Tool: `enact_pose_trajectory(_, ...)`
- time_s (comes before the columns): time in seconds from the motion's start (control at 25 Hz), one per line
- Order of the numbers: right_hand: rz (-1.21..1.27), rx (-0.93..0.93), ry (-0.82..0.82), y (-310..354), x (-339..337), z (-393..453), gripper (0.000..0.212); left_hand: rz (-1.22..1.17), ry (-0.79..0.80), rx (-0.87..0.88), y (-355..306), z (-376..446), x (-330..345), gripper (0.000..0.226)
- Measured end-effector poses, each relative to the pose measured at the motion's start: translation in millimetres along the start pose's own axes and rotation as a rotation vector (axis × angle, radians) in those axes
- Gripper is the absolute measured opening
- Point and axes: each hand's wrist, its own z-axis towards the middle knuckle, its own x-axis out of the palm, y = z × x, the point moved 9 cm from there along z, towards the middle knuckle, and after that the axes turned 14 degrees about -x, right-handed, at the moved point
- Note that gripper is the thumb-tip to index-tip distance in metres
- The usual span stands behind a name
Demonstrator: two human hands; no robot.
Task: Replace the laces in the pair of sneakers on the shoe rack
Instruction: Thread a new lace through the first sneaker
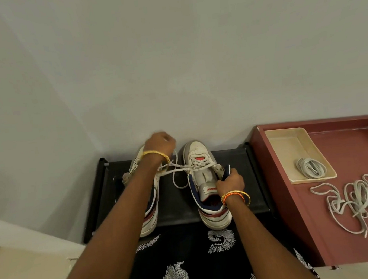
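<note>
Two white sneakers with navy and red trim stand side by side on the black shoe rack (177, 204), toes toward the wall. My left hand (160, 143) is raised over the left sneaker (149, 220) and grips the white lace (181, 168), which runs taut from the right sneaker's eyelets. My right hand (230, 183) grips the collar edge of the right sneaker (204, 182). The left sneaker is mostly hidden under my left forearm.
A maroon tray table (295, 207) stands to the right. It carries a beige tray (288, 145) with a coiled white lace (312, 167), and a loose tangle of grey-white laces (360, 201). A wall rises directly behind the rack. Black patterned fabric (200, 260) lies below.
</note>
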Motion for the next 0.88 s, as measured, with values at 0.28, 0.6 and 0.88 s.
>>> enact_pose_trajectory(0.28,-0.012,-0.018,-0.003,-2.9,0.8,3.2,0.036,0.131,0.215,0.007,56.1,-13.3,92.4,0.024)
enact_pose_trajectory(0.6,-0.026,-0.028,-0.032,-2.4,-0.1,3.1,0.036,0.038,-0.197,-0.004,56.1,-10.1,53.9,0.014)
enact_pose_trajectory(0.88,-0.023,-0.016,-0.053,-4.5,0.1,3.5,0.041,-0.547,0.167,-0.499,83.8,-9.8,83.8,0.018)
